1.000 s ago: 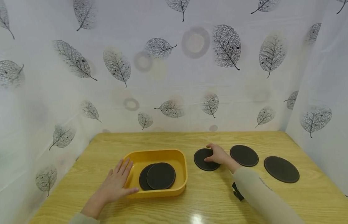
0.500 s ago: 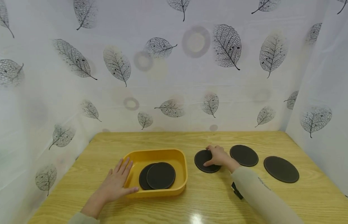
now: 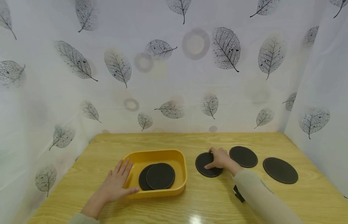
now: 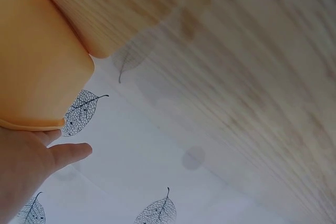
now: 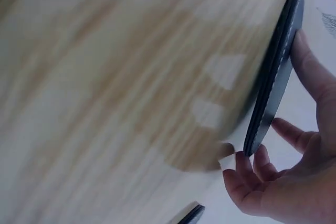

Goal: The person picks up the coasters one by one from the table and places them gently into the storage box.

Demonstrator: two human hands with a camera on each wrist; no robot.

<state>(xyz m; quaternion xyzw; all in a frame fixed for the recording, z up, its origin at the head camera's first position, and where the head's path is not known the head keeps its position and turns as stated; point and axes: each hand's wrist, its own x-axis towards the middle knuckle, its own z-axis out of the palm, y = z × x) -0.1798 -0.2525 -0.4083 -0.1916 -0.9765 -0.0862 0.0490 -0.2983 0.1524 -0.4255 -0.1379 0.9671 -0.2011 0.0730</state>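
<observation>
My right hand [image 3: 220, 158] holds a round black coaster [image 3: 202, 162] at its right edge. The thumb lies across the top face and the other fingers are curled at the far rim. In the right wrist view this coaster [image 5: 273, 77] appears edge-on, with pale stitching along its side, low over the table. My left hand [image 3: 113, 182] rests on the left end of a yellow tray [image 3: 180, 165], fingers straight over the rim and thumb spread along the front edge. Inside the tray two black coasters [image 3: 160, 176] overlap, one partly covering the other.
Two more black coasters lie to the right of my right hand, one at the back [image 3: 243, 156] and one nearer the right side [image 3: 280, 170]. The wooden table [image 3: 213, 205] meets a leaf-patterned white curtain [image 3: 168, 77] at the back and sides.
The coaster at my right hand has come slightly toward me and to the right, and the hand has moved with it. The left hand and the tray have stayed in place.
</observation>
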